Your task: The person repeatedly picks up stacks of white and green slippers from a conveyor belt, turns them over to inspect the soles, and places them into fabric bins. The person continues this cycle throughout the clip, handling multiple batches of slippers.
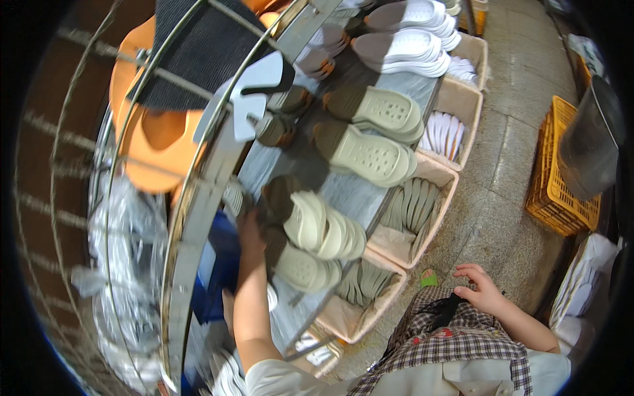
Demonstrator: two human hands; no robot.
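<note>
My left hand [249,231] reaches across the grey bench to its far edge, beside a small stack of grey strap pieces [235,198]. Its fingers are smeared by motion and in shadow, so a grip cannot be made out. Right of it lie stacked cream clogs [320,224], with beige clogs [307,267] nearer me and more beige clogs [373,155] farther up. By my checked apron, my right hand [481,290] hangs in the air, fingers apart and lightly bent, holding nothing visible.
Lined bins [441,173] of grey and white straps run along the bench's right edge. White clogs [409,49] sit at the far end. A wire guard [115,191] and orange machine part [158,155] stand left. A yellow crate [561,214] with a dark bucket [588,152] is right.
</note>
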